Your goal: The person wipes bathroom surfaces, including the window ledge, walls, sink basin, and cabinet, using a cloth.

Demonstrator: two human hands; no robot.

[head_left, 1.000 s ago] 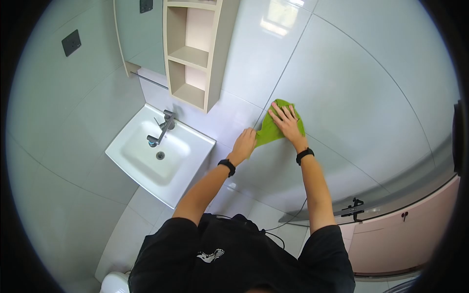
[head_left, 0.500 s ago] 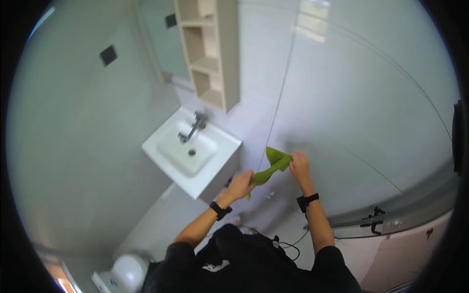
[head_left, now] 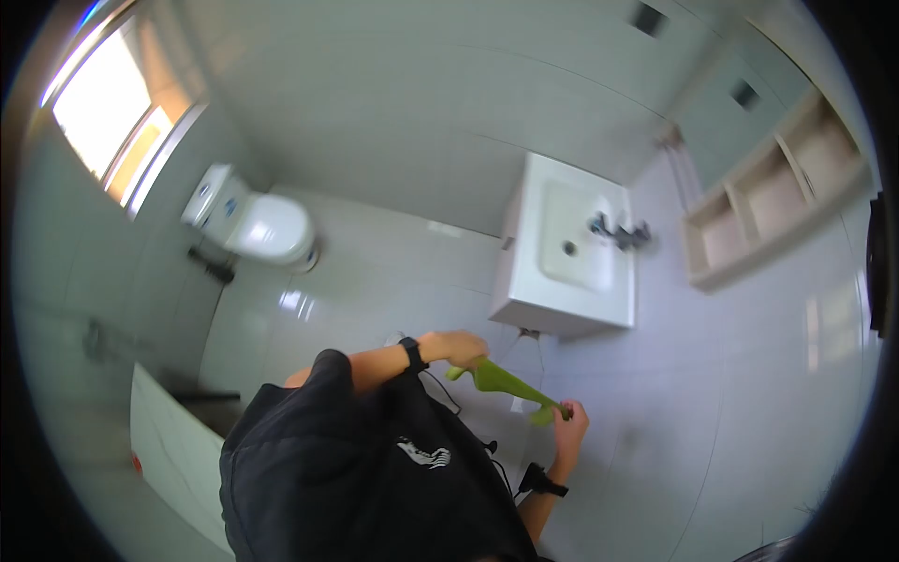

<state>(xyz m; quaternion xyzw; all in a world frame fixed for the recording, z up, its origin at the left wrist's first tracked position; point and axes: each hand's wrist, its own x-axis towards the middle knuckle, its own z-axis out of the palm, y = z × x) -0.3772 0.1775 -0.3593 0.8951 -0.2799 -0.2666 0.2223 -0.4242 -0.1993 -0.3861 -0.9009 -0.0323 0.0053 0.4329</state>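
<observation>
A green cloth (head_left: 507, 381) stretches between my two hands in front of my body, above the tiled floor. My left hand (head_left: 461, 347) is closed around one end, with a small flap of the cloth hanging below the fingers. At the other end, my right hand (head_left: 571, 424) pinches a bunched corner. Both wrists wear a black band. The nearest fixture to the hands is the white washbasin (head_left: 526, 304), with its drain and a chrome faucet (head_left: 620, 231).
A wooden open shelf (head_left: 735, 220) hangs on the wall beside a mirror (head_left: 744, 117). The white toilet (head_left: 272, 228) stands at the left under a bright window (head_left: 103, 103). A dark brush (head_left: 213, 266) is beside it. A pale door panel (head_left: 176, 450) is at lower left.
My view has swung left, bringing the toilet and window into sight and shifting the washbasin to the right. The cloth is still held in both hands, now drawn out longer.
</observation>
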